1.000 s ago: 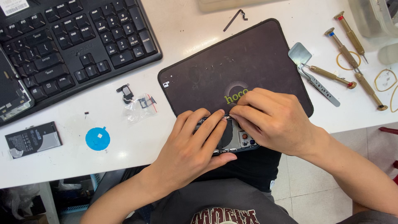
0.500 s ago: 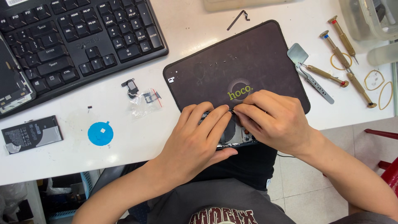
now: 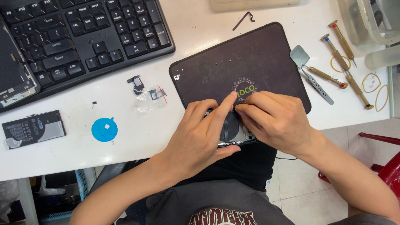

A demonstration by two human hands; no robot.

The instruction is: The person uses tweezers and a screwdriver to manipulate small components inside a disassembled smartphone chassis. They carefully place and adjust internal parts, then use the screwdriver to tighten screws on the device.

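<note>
White table (image 3: 200,37) carried everything. Black keyboard (image 3: 79,37) sat at the far left, w/ a dark mat (image 3: 233,62) to its right, tilted, near edge reaching the table's front.

Opened phone (image 3: 233,131) lay at the mat's near edge, right at the table front, mostly covered by both hands. Long axis looked to run left-right, but too much was hidden to be sure. It sat directly under the fingertips, not off to either side.

Left hand (image 3: 200,141) came in from the near-left, thumb hooked under the phone's front edge, index finger stretched fwd and pressing down at the phone's far side. So it was gripping the phone, fingers partly spread. Right hand (image 3: 275,121) came from the near-right, fingertips bunched narrow and meeting the left index tip over the phone's top edge; whether they pinched some small part couldn't be told. Both hands were equally close, touching it.

Further out: screwdrivers (image 3: 346,66) and a metal pry tool (image 3: 310,73) right of the mat, well apart from the hands. Battery (image 3: 33,128) at near-left, blue round sticker (image 3: 104,129) beside it, small clear bag (image 3: 148,100) w/ tiny parts btw keyboard and mat.
</note>
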